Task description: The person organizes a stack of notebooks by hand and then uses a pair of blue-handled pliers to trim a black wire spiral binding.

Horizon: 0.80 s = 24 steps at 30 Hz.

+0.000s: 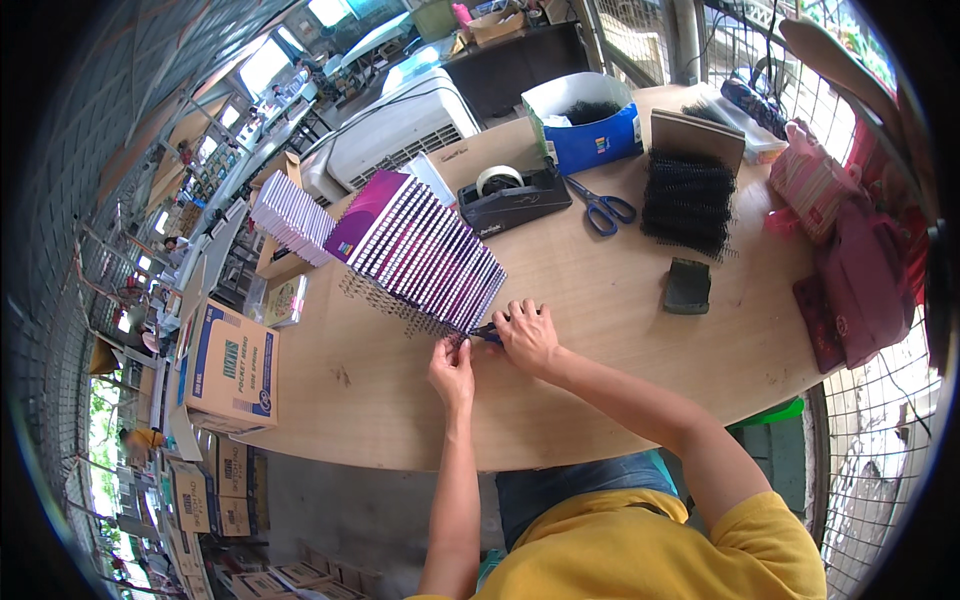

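A stack of purple-covered spiral notepads (420, 245) lies fanned out on the table, with white edges and dark wire bindings showing. My right hand (528, 338) is closed around dark-handled pliers (486, 332), whose tip points at the stack's near corner. Just beside that tip, my left hand (453, 374) pinches thumb against fingers at the wire ends; what lies between the fingertips is too small to make out. Loose dark wire spirals (395, 303) stick out along the stack's left side.
Beyond the stack are a tape dispenser (515, 200), scissors (605, 210) and a blue-white box (590, 140). Bundled black wire coils (688, 205) and a dark block (687, 286) lie to the right, near a maroon bag (865, 280). A cardboard carton (232, 368) and white pads (292, 220) stand left.
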### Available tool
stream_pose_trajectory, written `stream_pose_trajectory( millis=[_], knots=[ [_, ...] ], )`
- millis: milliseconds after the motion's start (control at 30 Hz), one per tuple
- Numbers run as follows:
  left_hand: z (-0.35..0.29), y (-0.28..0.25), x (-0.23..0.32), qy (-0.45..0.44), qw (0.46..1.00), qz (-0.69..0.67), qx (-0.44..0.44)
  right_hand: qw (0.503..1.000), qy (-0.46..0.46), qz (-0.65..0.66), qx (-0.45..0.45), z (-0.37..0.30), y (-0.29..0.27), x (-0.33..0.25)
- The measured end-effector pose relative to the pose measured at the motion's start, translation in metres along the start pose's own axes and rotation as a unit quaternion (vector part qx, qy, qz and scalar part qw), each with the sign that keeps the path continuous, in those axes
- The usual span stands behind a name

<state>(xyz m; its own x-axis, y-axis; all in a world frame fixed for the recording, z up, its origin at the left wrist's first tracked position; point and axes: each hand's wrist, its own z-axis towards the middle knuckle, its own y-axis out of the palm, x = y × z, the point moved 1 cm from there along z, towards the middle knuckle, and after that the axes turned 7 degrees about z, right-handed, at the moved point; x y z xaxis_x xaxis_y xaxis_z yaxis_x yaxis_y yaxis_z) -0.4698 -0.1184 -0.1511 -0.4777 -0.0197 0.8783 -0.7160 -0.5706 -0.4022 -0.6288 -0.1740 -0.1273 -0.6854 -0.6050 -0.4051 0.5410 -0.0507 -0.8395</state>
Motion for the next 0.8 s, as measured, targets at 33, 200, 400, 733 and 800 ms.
stream_pose_trajectory(
  millis=[33, 200, 400, 733, 800],
  knots=[
    [0.0, 0.0, -0.001, -0.006, 1.0, -0.019, 0.002, 1.0, 0.003, 0.005, -0.016, 0.0, 0.0, -0.001],
    [0.0, 0.001, -0.006, 0.001, 0.999, -0.034, 0.001, 0.999, 0.022, 0.002, -0.041, 0.001, -0.003, -0.007],
    [0.001, 0.001, -0.009, -0.001, 0.999, -0.044, 0.005, 0.994, 0.037, 0.03, -0.102, 0.007, 0.001, -0.006],
    [-0.001, 0.0, -0.001, -0.028, 0.994, -0.11, 0.006, 0.999, 0.015, 0.05, 0.01, -0.005, -0.007, 0.0],
    [-0.002, 0.0, 0.0, -0.027, 0.992, -0.12, 0.006, 0.999, 0.026, 0.043, -0.003, -0.004, -0.009, -0.003]
  ],
)
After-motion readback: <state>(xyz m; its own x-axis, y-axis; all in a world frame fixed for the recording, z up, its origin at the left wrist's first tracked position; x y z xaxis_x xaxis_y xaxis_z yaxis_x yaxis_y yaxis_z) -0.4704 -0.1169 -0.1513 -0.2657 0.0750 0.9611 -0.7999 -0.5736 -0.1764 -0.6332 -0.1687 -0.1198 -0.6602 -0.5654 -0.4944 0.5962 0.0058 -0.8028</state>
